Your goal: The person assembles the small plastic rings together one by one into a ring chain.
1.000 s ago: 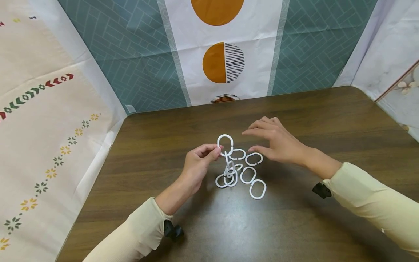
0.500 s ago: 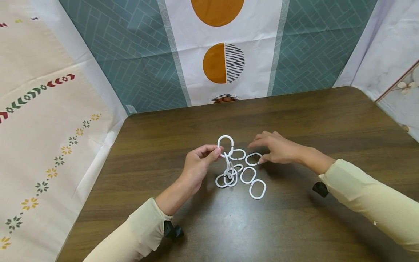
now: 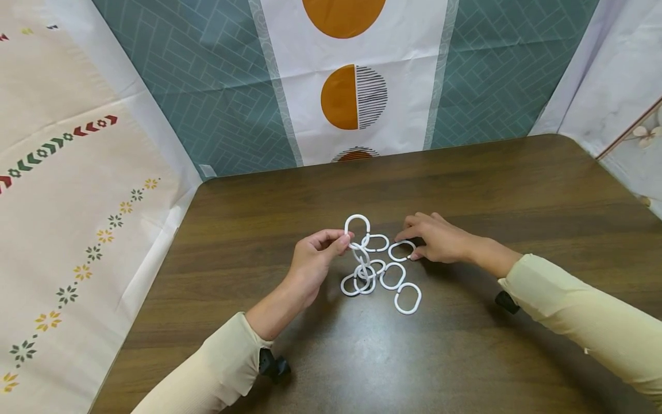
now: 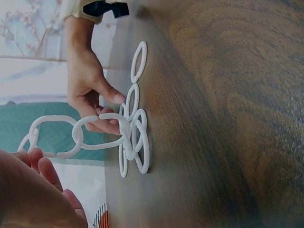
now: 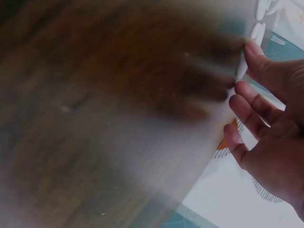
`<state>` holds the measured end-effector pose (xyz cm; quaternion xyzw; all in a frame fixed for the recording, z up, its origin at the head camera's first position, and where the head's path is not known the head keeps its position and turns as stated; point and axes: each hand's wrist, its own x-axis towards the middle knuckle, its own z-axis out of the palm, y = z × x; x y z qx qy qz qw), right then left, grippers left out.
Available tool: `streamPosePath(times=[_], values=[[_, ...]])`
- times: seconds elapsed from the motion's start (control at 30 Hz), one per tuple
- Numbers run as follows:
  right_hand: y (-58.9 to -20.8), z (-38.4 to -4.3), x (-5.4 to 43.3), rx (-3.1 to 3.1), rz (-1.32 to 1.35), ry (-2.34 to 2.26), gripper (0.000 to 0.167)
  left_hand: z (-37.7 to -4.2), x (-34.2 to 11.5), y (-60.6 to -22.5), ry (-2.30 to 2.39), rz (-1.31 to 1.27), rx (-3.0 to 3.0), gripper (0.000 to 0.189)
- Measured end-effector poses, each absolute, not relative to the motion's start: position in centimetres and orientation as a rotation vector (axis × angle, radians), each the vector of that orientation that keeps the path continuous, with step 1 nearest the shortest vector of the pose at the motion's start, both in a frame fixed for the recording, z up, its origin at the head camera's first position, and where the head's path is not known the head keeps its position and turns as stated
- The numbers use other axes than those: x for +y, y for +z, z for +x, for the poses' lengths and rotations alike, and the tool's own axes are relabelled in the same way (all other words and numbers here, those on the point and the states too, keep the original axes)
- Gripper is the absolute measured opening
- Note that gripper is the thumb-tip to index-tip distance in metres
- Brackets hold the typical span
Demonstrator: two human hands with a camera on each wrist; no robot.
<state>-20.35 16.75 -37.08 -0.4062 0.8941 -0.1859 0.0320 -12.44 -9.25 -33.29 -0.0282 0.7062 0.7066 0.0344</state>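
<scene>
My left hand (image 3: 310,264) pinches a white plastic chain link (image 3: 357,217) in the head view. From that link a short chain of joined links hangs down, its lower links (image 3: 364,292) lying in a small heap on the table. The left wrist view shows the hanging links (image 4: 78,137) hooked through one another. To the right, my right hand (image 3: 439,237) has its thumb and a finger at opposite edges of a single white link (image 3: 399,260) lying on the table. In the right wrist view this link (image 5: 242,67) sits between the thumb and index fingertips.
Two more white links, an upper one (image 3: 383,279) and a lower one (image 3: 406,313), lie right of the heap. The brown wooden table (image 3: 233,230) extends around both hands. A patterned cloth (image 3: 233,115) hangs behind its far edge.
My right hand has come down onto the single link, its fingers closing toward the link's edges. My left hand keeps its place while the hanging chain swings slightly.
</scene>
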Motion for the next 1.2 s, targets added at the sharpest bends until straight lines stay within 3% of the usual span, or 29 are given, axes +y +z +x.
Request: streamPosePath(times=[0.8, 1.2], values=[[-37.8, -20.1, 17.4, 2.874, -1.457, -0.619, 0.033, -12.5, -9.1, -33.5, 2.152, -0.09, 2.17, 0.016], [-34.9, -20.1, 17.2, 2.98, -1.399, -0.968, 0.03, -12.8, -8.7, -33.8, 2.154, -0.059, 2.149, 0.018]])
